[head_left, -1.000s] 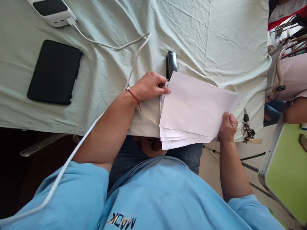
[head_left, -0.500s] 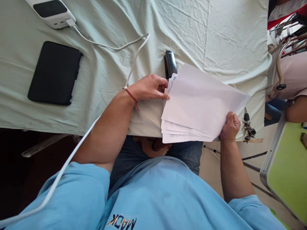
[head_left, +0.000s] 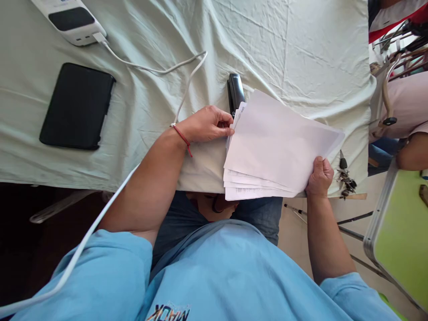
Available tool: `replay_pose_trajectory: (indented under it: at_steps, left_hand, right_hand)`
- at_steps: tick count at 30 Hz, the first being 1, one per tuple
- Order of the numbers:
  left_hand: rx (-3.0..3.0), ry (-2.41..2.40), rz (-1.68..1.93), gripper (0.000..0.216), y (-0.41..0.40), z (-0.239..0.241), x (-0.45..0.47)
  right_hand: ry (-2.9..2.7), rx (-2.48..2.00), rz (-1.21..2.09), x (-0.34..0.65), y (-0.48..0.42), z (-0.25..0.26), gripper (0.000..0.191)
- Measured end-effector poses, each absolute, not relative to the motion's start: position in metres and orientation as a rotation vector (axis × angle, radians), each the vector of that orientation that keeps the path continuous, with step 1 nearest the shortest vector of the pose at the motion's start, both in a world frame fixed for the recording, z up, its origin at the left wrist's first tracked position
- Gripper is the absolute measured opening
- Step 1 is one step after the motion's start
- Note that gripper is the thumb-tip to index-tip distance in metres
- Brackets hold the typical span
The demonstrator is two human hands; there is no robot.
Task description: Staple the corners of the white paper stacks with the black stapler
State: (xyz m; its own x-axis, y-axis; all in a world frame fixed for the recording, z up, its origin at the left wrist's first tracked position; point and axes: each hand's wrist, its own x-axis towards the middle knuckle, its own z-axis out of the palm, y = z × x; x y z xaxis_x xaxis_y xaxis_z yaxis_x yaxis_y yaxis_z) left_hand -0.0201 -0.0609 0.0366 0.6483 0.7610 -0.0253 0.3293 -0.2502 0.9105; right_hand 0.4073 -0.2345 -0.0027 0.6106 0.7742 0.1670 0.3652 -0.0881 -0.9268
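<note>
A fanned stack of white paper sheets (head_left: 267,142) lies at the table's near edge, its lower sheets showing printed lines. My right hand (head_left: 320,177) grips the stack's lower right corner, thumb on top. At the left edge, my left hand (head_left: 214,124) pinches the sheets between thumb and fingers; a red string bracelet circles that wrist. Just beyond the papers is a black stapler (head_left: 236,91), its near end partly covered by them. To the right of my right hand lies a bunch of keys (head_left: 346,178).
On the left of the cloth-covered table (head_left: 150,26) lie a black tablet-like case (head_left: 78,106) and a white power device (head_left: 72,20). A white cable (head_left: 147,67) runs from it toward my left wrist. A green folding table (head_left: 403,232) and a seated person (head_left: 406,102) are at right.
The view has shifted slightly. Both hands keep their hold on the papers, and the left fingertips have moved a little left along the sheets' edge.
</note>
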Motion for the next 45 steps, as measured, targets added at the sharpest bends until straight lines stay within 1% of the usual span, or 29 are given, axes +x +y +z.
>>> replay_pose_trajectory:
  at_steps: [2,6,9,12,16,18,22,24,26,29,30,31,35,37,40,42,45]
  left_hand:
    - [1.833,0.883,0.523,0.025,-0.061,0.038,-0.02]
    - [1.802,0.93,0.577,0.038,-0.062,0.039,-0.018]
    - [1.788,0.911,0.602,0.041,-0.061,0.037,-0.017]
    - [1.801,0.878,0.6,0.043,-0.061,0.037,-0.018]
    - [1.753,0.866,0.589,0.056,-0.065,0.04,-0.019]
    - [1.715,0.882,0.6,0.059,-0.066,0.041,-0.018]
    - [1.788,0.939,0.674,0.056,-0.065,0.037,-0.013]
    - [1.813,0.947,0.685,0.05,-0.064,0.034,-0.01]
    - [1.794,0.929,0.684,0.041,-0.064,0.031,-0.009]
    - [1.721,0.89,0.733,0.021,-0.064,0.026,-0.007]
    - [1.714,0.888,0.753,0.021,-0.064,0.025,-0.006]
    - [1.723,0.894,0.771,0.025,-0.064,0.023,-0.006]
    - [1.752,0.943,0.819,0.05,-0.065,0.014,-0.004]
    - [1.7,0.939,0.842,0.057,-0.066,0.011,-0.004]
    - [1.702,0.96,0.864,0.052,-0.067,0.01,-0.004]
    - [1.796,0.992,0.854,0.046,-0.067,0.01,-0.004]
    - [1.929,1.019,0.813,0.043,-0.066,0.011,-0.004]
  right_hand:
    - [-0.964,-1.697,0.453,0.407,-0.235,-0.002,0.079]
    - [-0.962,-1.707,0.459,0.407,-0.234,-0.001,0.085]
    - [-0.953,-1.711,0.463,0.406,-0.233,0.001,0.088]
    - [-0.982,-1.72,0.47,0.406,-0.233,0.002,0.086]
    - [-1.009,-1.739,0.479,0.405,-0.235,0.004,0.084]
    - [-1.011,-1.737,0.488,0.405,-0.235,0.004,0.084]
    - [-1.025,-1.74,0.51,0.405,-0.236,0.006,0.084]
    - [-1.03,-1.758,0.495,0.405,-0.236,0.006,0.085]
    - [-1.028,-1.766,0.491,0.405,-0.236,0.006,0.087]
    - [-1.005,-1.748,0.518,0.405,-0.237,0.006,0.085]
    - [-0.995,-1.74,0.529,0.405,-0.237,0.006,0.084]
    - [-0.985,-1.731,0.541,0.405,-0.237,0.007,0.083]
    - [-0.963,-1.714,0.603,0.407,-0.238,0.008,0.081]
    - [-0.963,-1.718,0.638,0.409,-0.24,0.009,0.082]
    - [-0.965,-1.727,0.677,0.411,-0.241,0.009,0.083]
    - [-0.973,-1.732,0.688,0.412,-0.242,0.009,0.084]
    - [-0.992,-1.736,0.687,0.413,-0.242,0.009,0.084]
